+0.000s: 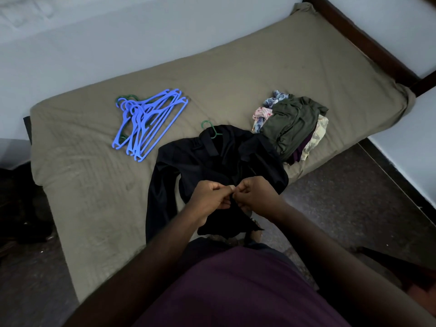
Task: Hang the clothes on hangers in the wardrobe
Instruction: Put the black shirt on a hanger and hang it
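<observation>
Currently the shirt (212,161), on a hanger (213,132) at the bed (82,185) edge, is pinched by left hand (212,197) and right hand (256,194), both grips clamped; tugged hard, it could be pulled off.

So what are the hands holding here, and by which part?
The left hand and right hand both pinch the black garment at its front, toward the lower end.

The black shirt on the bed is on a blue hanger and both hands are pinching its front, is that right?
Not quite: the hanger in the black shirt is green, not blue, as the head view shows. The blue hangers lie apart in a pile on the bed. The left hand and right hand do pinch the shirt's front.
</observation>
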Demonstrator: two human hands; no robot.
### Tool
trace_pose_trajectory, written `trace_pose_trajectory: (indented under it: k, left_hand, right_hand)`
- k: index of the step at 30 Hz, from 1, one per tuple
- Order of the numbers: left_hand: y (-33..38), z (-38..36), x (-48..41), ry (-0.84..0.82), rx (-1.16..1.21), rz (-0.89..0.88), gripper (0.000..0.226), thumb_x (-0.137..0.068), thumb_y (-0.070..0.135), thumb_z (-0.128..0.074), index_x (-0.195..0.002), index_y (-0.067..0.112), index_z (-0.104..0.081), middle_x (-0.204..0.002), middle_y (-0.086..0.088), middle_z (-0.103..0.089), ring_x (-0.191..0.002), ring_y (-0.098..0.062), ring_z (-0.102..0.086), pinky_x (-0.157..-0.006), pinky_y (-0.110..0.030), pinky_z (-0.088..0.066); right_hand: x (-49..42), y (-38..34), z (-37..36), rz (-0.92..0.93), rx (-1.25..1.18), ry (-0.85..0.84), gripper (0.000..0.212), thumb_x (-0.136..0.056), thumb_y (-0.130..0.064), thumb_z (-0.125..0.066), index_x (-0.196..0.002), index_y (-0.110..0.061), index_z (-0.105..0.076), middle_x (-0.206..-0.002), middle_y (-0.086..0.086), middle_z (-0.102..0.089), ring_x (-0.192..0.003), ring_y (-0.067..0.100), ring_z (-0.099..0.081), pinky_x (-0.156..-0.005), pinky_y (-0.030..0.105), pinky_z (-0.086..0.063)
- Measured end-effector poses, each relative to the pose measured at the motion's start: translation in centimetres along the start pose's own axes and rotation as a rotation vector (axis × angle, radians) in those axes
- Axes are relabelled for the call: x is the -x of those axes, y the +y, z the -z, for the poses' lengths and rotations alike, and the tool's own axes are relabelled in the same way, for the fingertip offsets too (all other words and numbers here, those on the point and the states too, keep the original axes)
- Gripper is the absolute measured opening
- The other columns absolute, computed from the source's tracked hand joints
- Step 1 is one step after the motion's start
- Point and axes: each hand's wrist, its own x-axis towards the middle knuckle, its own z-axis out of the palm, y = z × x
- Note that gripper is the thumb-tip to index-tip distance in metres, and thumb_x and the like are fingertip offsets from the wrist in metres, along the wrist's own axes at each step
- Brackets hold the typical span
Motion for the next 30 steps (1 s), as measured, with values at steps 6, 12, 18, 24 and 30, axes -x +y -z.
trace_pose_trajectory:
  k: [6,12,18,24,30]
  left_hand:
    - [-0.7,-0.6,-0.5,0.08,0.064,0.021,0.011,-0.094,0.009,-0.063,-0.089,0.002,-0.07,-0.089,-0.012,-0.074,-0.086,-0.02,-0.073,-0.077,-0.031,-0.06]
    - [-1.3,-0.6,-0.7,0.083,0.227,0.054,0.011,-0.095,0.01,-0.061,-0.093,0.002,-0.069,-0.092,-0.014,-0.073,-0.082,-0.019,-0.07,-0.077,-0.029,-0.058]
    - [-1.0,0.2,-1.1,-0.044,0.311,0.038,0.015,-0.09,0.0,-0.063,-0.104,0.0,-0.066,-0.091,-0.01,-0.07,-0.086,-0.016,-0.067,-0.079,-0.027,-0.056]
    - [-1.6,1.7,-2.2,-0.039,0.054,0.009,0.009,-0.088,0.003,-0.066,-0.094,0.01,-0.066,-0.084,-0.004,-0.067,-0.077,-0.011,-0.065,-0.068,-0.024,-0.053]
    - [-4.8,4.0,-4.5,0.21,-0.431,0.081,0.011,-0.085,0.006,-0.062,-0.092,0.014,-0.062,-0.086,-0.004,-0.066,-0.082,-0.02,-0.065,-0.074,-0.033,-0.055]
  right_hand:
    - [0.0,-0.6,-1.7,0.075,0.359,0.143,0.008,-0.087,-0.019,-0.063,-0.081,-0.015,-0.064,-0.071,-0.001,-0.065,-0.066,0.013,-0.062,-0.056,0.028,-0.05]
    - [-0.4,-0.3,-1.7,0.065,0.15,0.198,0.012,-0.089,-0.018,-0.06,-0.079,-0.013,-0.066,-0.068,-0.005,-0.064,-0.057,0.005,-0.057,-0.051,0.018,-0.043]
    - [-0.9,-0.5,-0.8,-0.316,-0.66,-0.109,0.016,-0.093,-0.013,-0.055,-0.079,-0.009,-0.062,-0.065,0.002,-0.057,-0.058,0.013,-0.055,-0.058,0.025,-0.047]
    - [-1.7,0.2,-1.6,-0.263,-0.59,-0.14,0.012,-0.094,-0.012,-0.056,-0.089,-0.005,-0.064,-0.071,0.006,-0.061,-0.06,0.015,-0.06,-0.057,0.026,-0.051]
    - [-3.8,1.7,-1.7,-0.222,-0.247,-0.065,0.016,-0.099,-0.012,-0.053,-0.105,-0.005,-0.065,-0.081,0.008,-0.068,-0.065,0.015,-0.063,-0.056,0.024,-0.048]
